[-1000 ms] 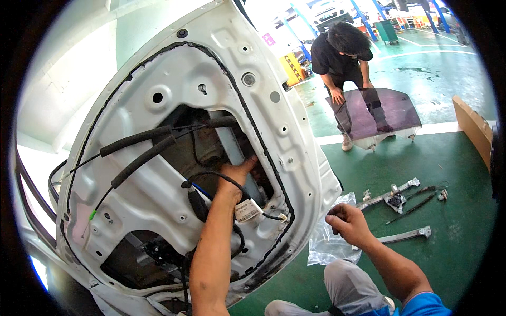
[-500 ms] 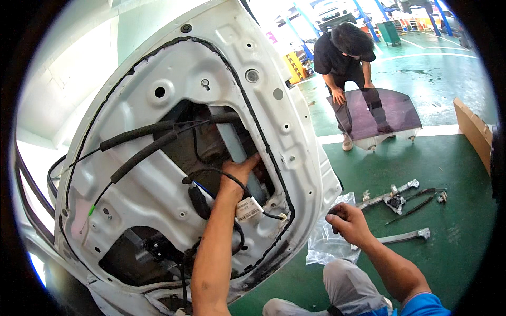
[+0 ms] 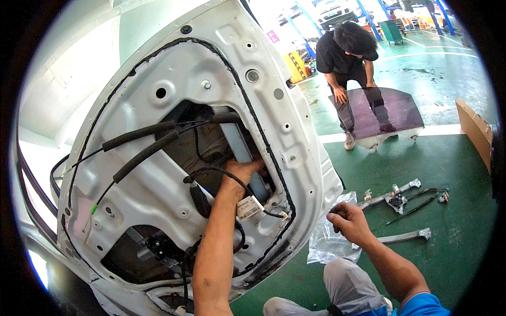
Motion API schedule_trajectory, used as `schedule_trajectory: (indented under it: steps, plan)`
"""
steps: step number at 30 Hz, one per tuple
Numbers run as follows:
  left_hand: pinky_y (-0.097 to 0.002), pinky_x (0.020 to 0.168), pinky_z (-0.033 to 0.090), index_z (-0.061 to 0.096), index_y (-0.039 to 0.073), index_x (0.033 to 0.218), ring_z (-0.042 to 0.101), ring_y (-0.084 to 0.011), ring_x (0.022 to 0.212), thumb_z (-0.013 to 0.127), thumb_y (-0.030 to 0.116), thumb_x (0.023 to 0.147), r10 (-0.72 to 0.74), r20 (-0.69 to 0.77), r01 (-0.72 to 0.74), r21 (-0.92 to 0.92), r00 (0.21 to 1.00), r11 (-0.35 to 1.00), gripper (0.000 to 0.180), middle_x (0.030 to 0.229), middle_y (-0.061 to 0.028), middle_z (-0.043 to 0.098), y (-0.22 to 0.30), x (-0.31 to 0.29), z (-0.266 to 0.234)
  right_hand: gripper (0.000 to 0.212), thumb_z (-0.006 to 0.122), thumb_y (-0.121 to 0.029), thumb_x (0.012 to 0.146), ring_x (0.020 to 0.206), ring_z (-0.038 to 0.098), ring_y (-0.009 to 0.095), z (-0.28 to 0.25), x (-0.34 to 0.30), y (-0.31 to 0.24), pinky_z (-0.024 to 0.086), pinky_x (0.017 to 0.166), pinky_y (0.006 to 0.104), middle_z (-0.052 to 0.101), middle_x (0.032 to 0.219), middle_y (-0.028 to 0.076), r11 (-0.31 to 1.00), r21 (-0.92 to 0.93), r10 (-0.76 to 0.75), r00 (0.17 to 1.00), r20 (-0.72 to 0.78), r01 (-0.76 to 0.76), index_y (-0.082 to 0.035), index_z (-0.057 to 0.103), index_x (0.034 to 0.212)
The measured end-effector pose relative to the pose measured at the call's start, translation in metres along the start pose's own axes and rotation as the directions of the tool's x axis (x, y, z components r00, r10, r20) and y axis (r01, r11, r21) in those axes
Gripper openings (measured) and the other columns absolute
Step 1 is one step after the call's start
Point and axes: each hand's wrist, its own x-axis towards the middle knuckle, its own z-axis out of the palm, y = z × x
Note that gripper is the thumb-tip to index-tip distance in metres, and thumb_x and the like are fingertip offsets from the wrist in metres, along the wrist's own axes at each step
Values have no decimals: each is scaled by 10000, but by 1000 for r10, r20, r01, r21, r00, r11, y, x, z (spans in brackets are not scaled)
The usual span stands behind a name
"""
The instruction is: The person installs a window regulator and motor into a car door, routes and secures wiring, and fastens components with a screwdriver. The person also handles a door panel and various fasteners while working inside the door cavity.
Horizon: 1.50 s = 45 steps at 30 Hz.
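Note:
A white car door shell stands upright before me, its inner side bare. My left hand reaches through the large opening and grips a grey metal rail; the fingertips are hidden behind it. A stud shows in the keyhole slot above the opening. Two cables in black foam sleeves cross the opening, and a black wire with a white label hangs by my left wrist. My right hand is curled closed beside the door's right edge; whatever it may hold is hidden.
On the green floor lie a window regulator, a loose metal rail and a clear plastic bag. Beyond, a person bends over, holding a tinted window glass upright. A cardboard piece stands far right.
A stud now shows in the keyhole slot above the opening. My left hand has shifted slightly along with the rail. My right hand stays curled in nearly the same place.

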Motion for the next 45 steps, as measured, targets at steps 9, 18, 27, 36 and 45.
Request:
schedule_trajectory:
  steps: [9,18,27,36,45]
  plan:
    - [-357,846,533,679,-74,1108,670,-244,934,849,187,770,-224,2,223,118,975,968,459,1072,-139,711,11,-5,-5,222,672,-150,929,595,577,103,-5,-2,3,466,536,273,620,694,52,999,-26,32,999,-19,-33,63,624,966]
    - [-362,696,539,696,-52,1036,677,-235,789,810,177,799,-243,65,241,35,968,970,349,937,-148,718,5,-9,-11,241,651,-172,949,662,630,122,-2,-3,6,515,592,262,674,792,89,995,91,48,999,5,-48,50,618,1037]
    - [-288,492,395,697,45,1100,513,-139,565,780,409,827,-102,2,95,337,995,937,462,813,-28,669,-6,-11,-16,230,701,-72,880,750,702,154,9,-7,16,554,649,271,712,885,101,971,178,146,985,91,-160,62,661,1063]
    - [-295,455,361,731,52,948,478,-106,491,724,469,863,26,89,-64,452,996,890,427,651,-23,597,-13,-6,-19,205,700,-67,865,703,653,134,19,-13,35,542,644,272,703,867,95,967,96,222,966,133,-236,48,678,1033]
    - [-287,459,382,745,68,920,529,-109,527,733,525,842,-3,92,-37,433,996,901,463,680,-20,639,-15,0,-17,219,689,-74,873,701,663,144,28,-16,44,531,636,270,710,860,97,960,82,250,954,167,-266,39,685,1061]
